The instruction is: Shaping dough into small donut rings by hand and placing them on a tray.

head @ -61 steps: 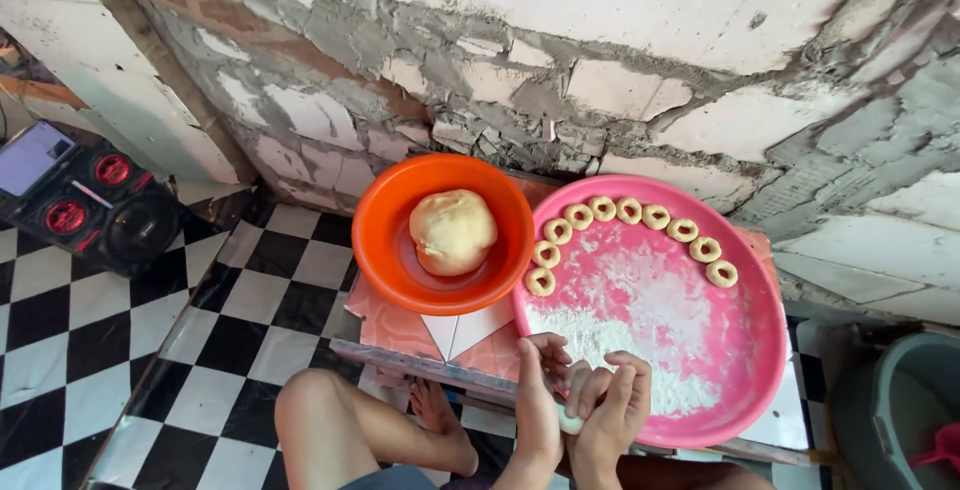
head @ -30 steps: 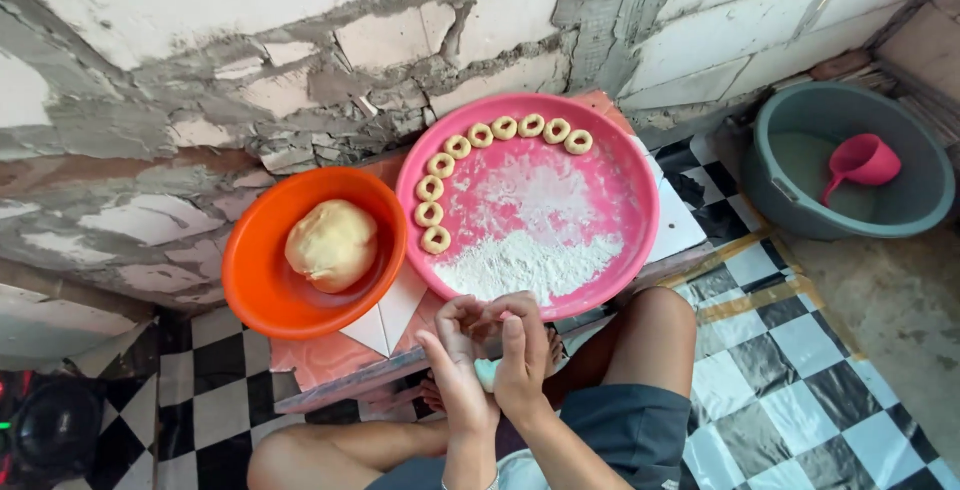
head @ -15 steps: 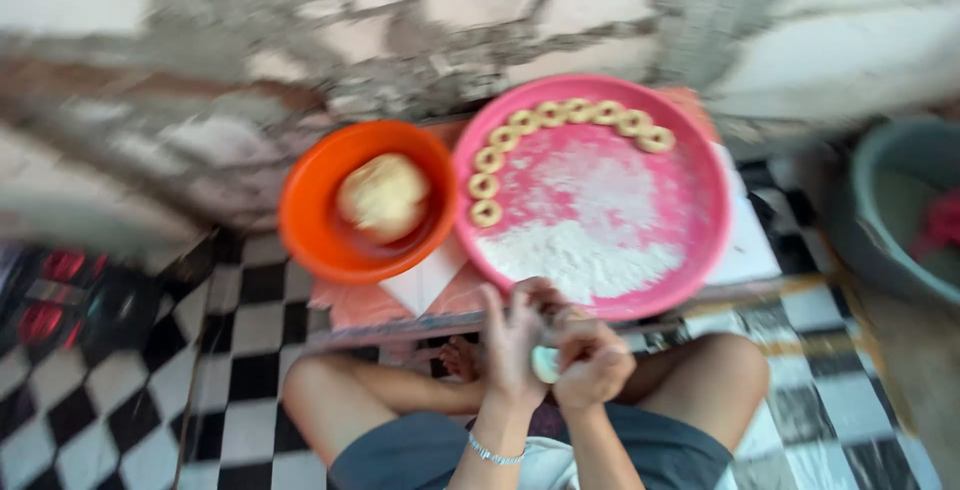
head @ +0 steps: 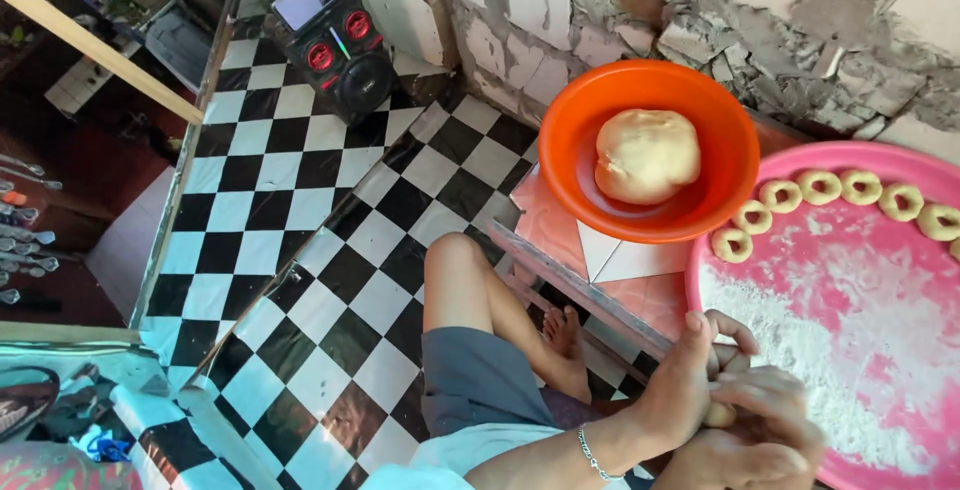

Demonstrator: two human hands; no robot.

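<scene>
1. Floor (head: 300, 200): black-and-white checker tiles, sunlit.
2. Black speaker (head: 335, 45) with red cones stands on the tiles. It is the landmark.
3. Right of speaker: rough grey block wall (head: 800, 10), cracked mortar.
4. Left of speaker: wooden beam (head: 100, 50) crossing diagonally, with a darker lower area beyond it.

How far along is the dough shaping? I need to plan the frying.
Done: six dough rings along the pink tray rim. In hand: a small piece pressed between the left hand and right hand. Left: the big dough ball in the orange bowl.
</scene>
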